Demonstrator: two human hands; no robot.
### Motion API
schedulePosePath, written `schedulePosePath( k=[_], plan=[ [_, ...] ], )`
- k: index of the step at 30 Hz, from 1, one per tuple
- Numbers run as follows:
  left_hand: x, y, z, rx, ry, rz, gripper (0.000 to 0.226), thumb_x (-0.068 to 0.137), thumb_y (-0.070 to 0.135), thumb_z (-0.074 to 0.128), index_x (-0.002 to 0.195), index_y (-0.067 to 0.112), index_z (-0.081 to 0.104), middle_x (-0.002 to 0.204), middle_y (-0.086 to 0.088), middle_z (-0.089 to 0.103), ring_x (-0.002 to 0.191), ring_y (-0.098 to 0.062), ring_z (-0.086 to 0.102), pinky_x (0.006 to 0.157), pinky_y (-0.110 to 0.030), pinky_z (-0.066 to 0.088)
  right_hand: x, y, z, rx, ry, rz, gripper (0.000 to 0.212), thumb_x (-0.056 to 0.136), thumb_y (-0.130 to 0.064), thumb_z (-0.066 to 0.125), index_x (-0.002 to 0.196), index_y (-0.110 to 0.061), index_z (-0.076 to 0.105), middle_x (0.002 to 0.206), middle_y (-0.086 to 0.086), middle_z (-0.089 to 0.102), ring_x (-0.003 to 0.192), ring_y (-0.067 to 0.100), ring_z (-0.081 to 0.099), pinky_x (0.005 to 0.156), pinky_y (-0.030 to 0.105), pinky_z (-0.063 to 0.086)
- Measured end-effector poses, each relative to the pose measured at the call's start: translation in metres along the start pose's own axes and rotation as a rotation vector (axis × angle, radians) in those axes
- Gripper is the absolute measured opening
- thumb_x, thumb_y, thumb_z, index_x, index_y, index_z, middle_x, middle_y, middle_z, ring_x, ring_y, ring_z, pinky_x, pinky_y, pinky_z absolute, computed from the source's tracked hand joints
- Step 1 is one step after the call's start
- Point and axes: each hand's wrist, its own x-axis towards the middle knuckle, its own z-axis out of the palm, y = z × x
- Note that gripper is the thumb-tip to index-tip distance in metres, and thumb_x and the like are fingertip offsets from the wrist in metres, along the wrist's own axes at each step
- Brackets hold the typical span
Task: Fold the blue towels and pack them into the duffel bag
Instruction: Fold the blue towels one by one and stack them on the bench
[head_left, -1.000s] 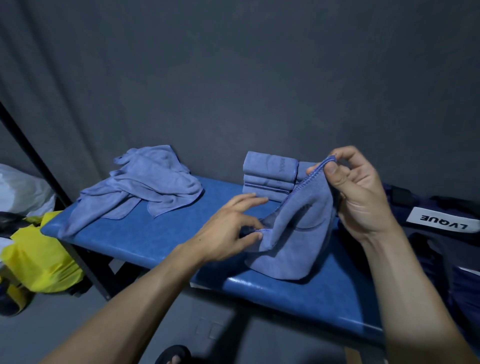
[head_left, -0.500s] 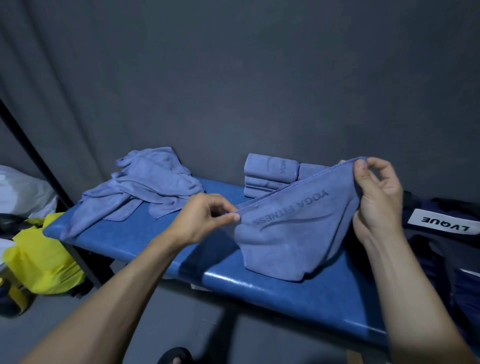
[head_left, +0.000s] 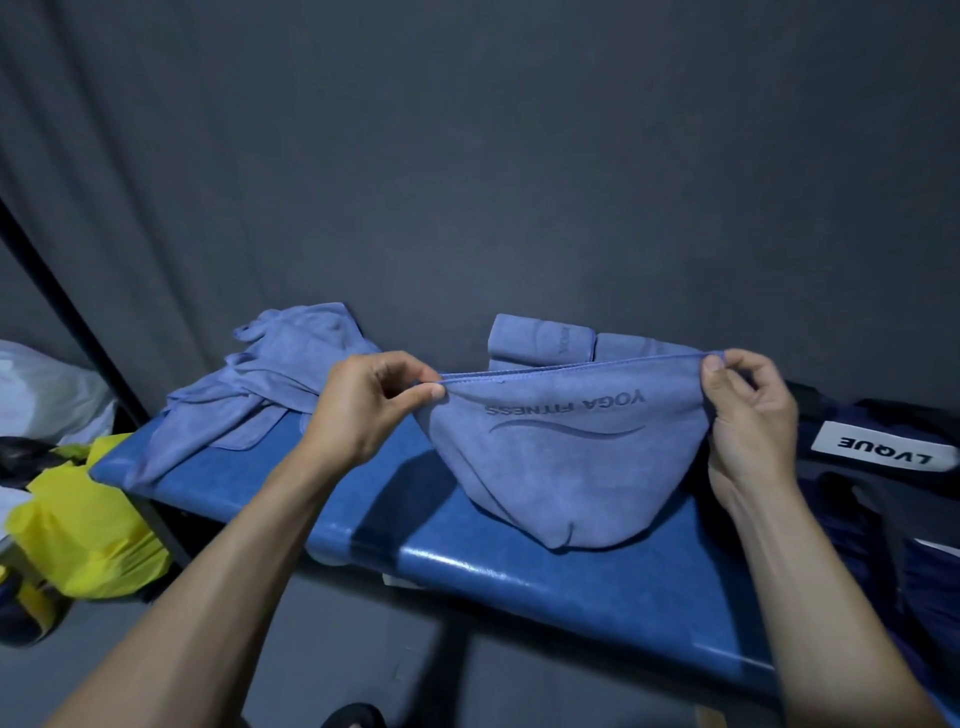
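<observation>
I had the towel (head_left: 566, 457) stretched btwn both hands: left hand (head_left: 363, 410) pinched one top corner, right hand (head_left: 748, 415) pinched the other, its bottom sagging onto the bench (head_left: 545, 577). Long edge ran left-right in front of me, w/ the folded stack (head_left: 540, 338) just behind. The bag (head_left: 883, 467) lay to my right, nearer the right hand, so packing prob goes that way.

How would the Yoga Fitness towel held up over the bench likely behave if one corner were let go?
Probably floppy: the Yoga Fitness towel sags into a deep belly between the left hand and right hand. Likely light, since a fingertip pinch at each corner carries it. A freed corner would likely drop onto the blue bench.
</observation>
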Motion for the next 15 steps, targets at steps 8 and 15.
schedulePosePath(
  k=[8, 15],
  plan=[
    [-0.003, 0.039, -0.021, -0.065, -0.159, 0.076, 0.011, 0.09, 0.026, 0.074, 0.091, 0.017, 0.068, 0.075, 0.008, 0.069, 0.069, -0.006, 0.061, 0.069, -0.026, 0.05, -0.003, -0.028, 0.004, -0.014, -0.01, 0.035, 0.01, 0.097, -0.011, 0.064, 0.091, -0.018, 0.067, 0.074, -0.011, 0.073, 0.069, 0.003, 0.063, 0.067, 0.017, 0.051],
    [0.009, 0.075, -0.039, -0.675, -0.094, -0.026, 0.018, 0.096, 0.008, 0.063, 0.102, 0.024, 0.066, 0.07, 0.004, 0.052, 0.056, -0.005, 0.039, 0.051, -0.019, 0.028, -0.006, -0.078, 0.006, -0.046, -0.119, -0.004, 0.013, 0.097, -0.014, 0.064, 0.087, -0.021, 0.066, 0.077, -0.009, 0.071, 0.068, 0.005, 0.064, 0.064, 0.019, 0.053]
  ],
)
